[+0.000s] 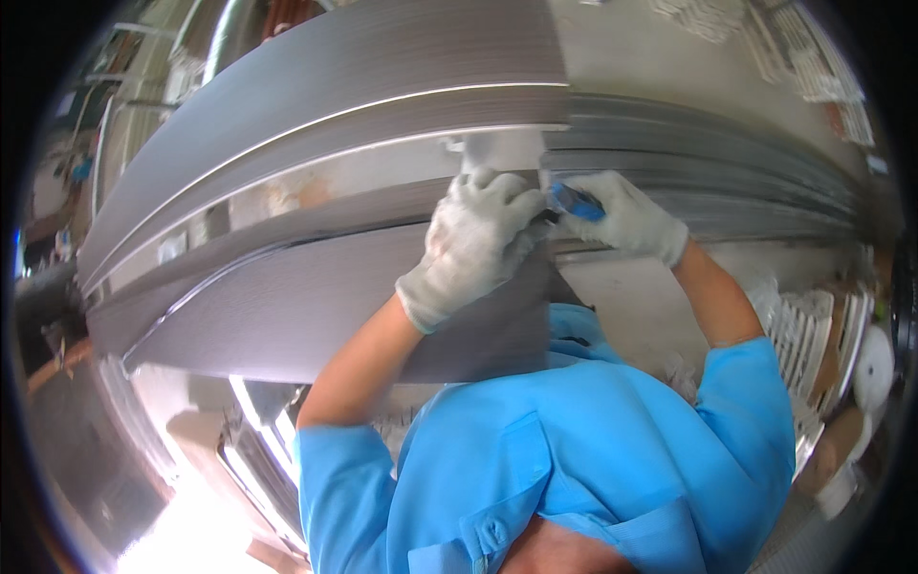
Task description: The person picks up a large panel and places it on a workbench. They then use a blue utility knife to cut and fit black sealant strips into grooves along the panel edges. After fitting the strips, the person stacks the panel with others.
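My right hand (pixel 628 216), in a white knit glove, is closed around a small blue-handled tool (pixel 578 202); its working tip is hidden or blurred. Just to its left, my left hand (pixel 478 234), gloved the same way, bends its fingers over the right end of a long dark grey panel (pixel 325 306). Whatever those fingers pinch is hidden from view. Beyond them lies a second dark grey panel (pixel 382 67) with pale lines along it. A whitish piece (pixel 505 151) sits between the two panels, close to my fingertips.
Long grey profiles (pixel 688 158) stretch away to the right behind my right hand. White slatted pieces (pixel 803 335) stand at the lower right, beside a white disc-like object (pixel 873 368). Metal racking (pixel 124 120) rises at the far left, and boards (pixel 206 435) lean at the lower left.
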Action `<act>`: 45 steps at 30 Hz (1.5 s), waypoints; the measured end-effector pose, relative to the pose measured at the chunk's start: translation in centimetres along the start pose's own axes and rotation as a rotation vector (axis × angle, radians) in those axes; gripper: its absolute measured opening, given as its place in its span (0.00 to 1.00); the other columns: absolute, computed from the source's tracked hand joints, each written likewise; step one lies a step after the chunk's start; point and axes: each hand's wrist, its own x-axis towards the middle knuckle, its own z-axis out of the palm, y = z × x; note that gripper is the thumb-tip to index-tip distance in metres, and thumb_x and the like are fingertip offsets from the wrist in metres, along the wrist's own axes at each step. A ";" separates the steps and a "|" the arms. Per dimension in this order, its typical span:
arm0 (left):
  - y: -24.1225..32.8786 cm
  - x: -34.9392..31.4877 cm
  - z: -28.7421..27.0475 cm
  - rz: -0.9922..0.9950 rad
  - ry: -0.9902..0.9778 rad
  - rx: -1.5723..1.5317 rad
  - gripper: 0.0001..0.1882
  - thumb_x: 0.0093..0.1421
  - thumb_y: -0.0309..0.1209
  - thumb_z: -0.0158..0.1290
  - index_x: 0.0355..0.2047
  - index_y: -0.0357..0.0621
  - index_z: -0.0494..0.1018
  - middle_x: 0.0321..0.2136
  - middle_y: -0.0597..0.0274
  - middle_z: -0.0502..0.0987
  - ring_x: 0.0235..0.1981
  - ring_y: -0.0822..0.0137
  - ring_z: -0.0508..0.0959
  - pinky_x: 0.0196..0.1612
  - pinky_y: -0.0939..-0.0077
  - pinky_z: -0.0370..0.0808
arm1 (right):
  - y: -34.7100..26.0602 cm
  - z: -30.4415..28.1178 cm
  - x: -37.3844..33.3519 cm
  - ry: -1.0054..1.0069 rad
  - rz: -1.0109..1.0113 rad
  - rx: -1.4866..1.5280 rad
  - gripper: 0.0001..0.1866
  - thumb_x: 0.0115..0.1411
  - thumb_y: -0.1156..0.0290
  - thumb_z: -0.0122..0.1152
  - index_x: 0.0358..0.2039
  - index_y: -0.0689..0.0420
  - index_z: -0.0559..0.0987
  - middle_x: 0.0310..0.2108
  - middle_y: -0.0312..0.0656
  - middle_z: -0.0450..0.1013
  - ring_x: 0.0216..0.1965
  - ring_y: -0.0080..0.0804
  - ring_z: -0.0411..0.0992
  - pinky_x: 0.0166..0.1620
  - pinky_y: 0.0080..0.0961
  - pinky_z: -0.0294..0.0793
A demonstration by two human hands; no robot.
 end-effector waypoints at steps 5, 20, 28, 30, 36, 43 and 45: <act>-0.4 -0.5 -1.5 0.059 -0.028 -0.001 0.15 0.56 0.33 0.63 0.44 0.46 0.80 0.41 0.57 0.79 0.44 0.53 0.77 0.47 0.56 0.76 | -1.5 0.2 -1.3 0.030 0.173 -0.204 0.22 0.58 0.57 0.72 0.44 0.61 0.78 0.28 0.50 0.74 0.28 0.38 0.69 0.38 0.33 0.73; -22.1 -33.2 -28.1 -0.573 0.138 0.611 0.17 0.62 0.29 0.57 0.52 0.49 0.79 0.49 0.57 0.81 0.52 0.51 0.78 0.54 0.58 0.74 | -11.9 6.7 7.7 0.131 0.239 -0.108 0.22 0.71 0.58 0.55 0.59 0.60 0.73 0.27 0.31 0.65 0.26 0.19 0.61 0.32 0.22 0.66; -28.4 -31.7 -34.0 -0.494 0.209 -0.065 0.09 0.67 0.26 0.57 0.46 0.39 0.78 0.40 0.66 0.82 0.40 0.71 0.80 0.44 0.76 0.77 | -14.1 9.6 10.6 0.105 0.224 -0.327 0.21 0.67 0.56 0.61 0.54 0.54 0.76 0.28 0.41 0.75 0.29 0.29 0.72 0.40 0.31 0.72; -29.5 -30.8 -34.2 -0.538 0.220 -0.096 0.07 0.64 0.23 0.59 0.42 0.37 0.80 0.36 0.64 0.81 0.36 0.72 0.79 0.43 0.77 0.77 | -13.7 9.2 11.2 0.054 0.196 -0.384 0.20 0.66 0.56 0.62 0.52 0.55 0.77 0.30 0.43 0.78 0.31 0.33 0.75 0.42 0.32 0.73; -31.6 -30.0 -30.6 -0.627 0.334 0.001 0.04 0.60 0.21 0.61 0.36 0.37 0.81 0.32 0.67 0.78 0.32 0.74 0.77 0.38 0.77 0.75 | -12.5 8.6 12.5 -0.094 -0.014 -0.625 0.16 0.60 0.60 0.67 0.43 0.56 0.83 0.37 0.49 0.81 0.38 0.48 0.80 0.43 0.39 0.77; -32.4 -30.0 -29.8 -0.735 0.404 -0.353 0.03 0.61 0.23 0.62 0.30 0.37 0.78 0.25 0.68 0.78 0.27 0.77 0.75 0.34 0.82 0.73 | -12.5 12.2 16.7 -0.121 -0.200 -0.657 0.15 0.59 0.59 0.68 0.42 0.55 0.84 0.31 0.46 0.80 0.31 0.46 0.79 0.36 0.39 0.77; -32.7 -30.1 -29.9 -0.757 0.393 -0.481 0.03 0.61 0.22 0.61 0.30 0.37 0.78 0.25 0.68 0.78 0.28 0.77 0.75 0.34 0.82 0.73 | -12.9 14.3 19.4 -0.165 -0.250 -0.660 0.14 0.59 0.59 0.68 0.42 0.54 0.84 0.29 0.46 0.80 0.29 0.46 0.78 0.34 0.40 0.76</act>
